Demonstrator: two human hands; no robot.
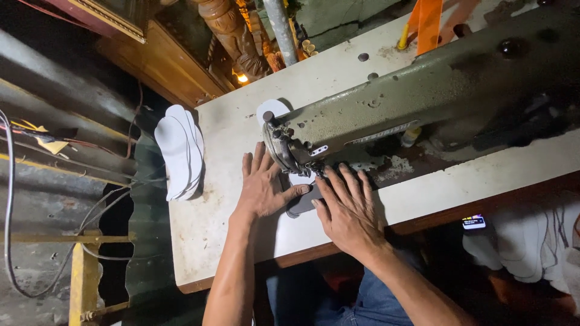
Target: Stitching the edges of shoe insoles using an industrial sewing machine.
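Both hands, left and right, flat on grey piece under sewing machine; white insole stack left.

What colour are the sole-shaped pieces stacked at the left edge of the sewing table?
White. The stacked insole pieces show clearly in the head view, overhanging the table edge.

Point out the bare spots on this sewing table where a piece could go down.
Bare: the table between the insole stack and left hand; the strip right of the right hand. Crowded: under the machine head.
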